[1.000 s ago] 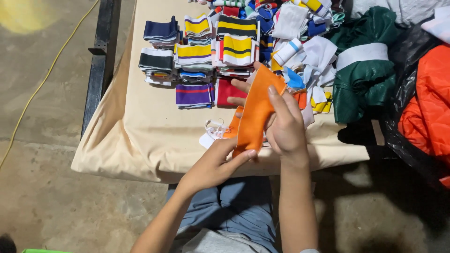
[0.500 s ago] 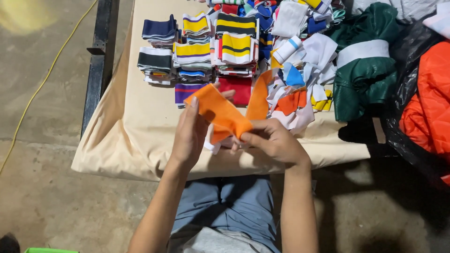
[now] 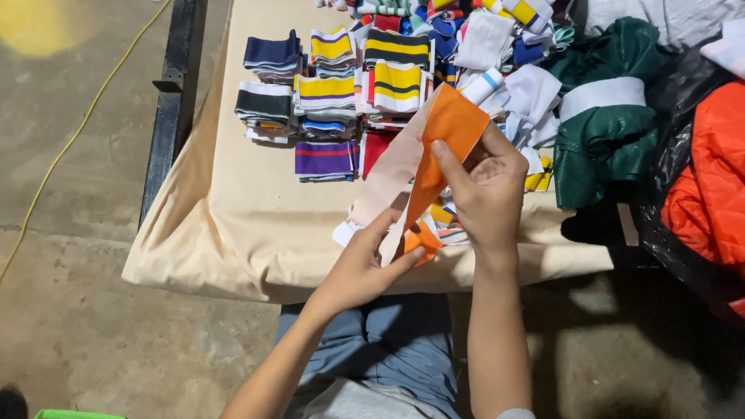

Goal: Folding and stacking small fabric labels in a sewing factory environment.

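Note:
I hold an orange fabric strip (image 3: 450, 128) stretched on a slant above the near edge of a table. My right hand (image 3: 485, 182) pinches its upper end, thumb and forefinger closed on the cloth. My left hand (image 3: 365, 264) grips the lower end near the table's front edge. The strip's pale underside faces left. A few small fabric pieces (image 3: 442, 225) lie on the table under my hands.
A beige cloth (image 3: 240, 202) covers the table. Stacks of striped knit bands (image 3: 334, 85) lie at the back, a loose heap of mixed bands (image 3: 497, 46) beside them. A green garment (image 3: 605, 132) and an orange garment (image 3: 714, 186) sit right. A black frame (image 3: 174, 101) and yellow cord (image 3: 77, 132) are left.
The orange strip was bunched low between both hands half a second ago. Now my right hand has risen and my left has dropped, pulling it out long.

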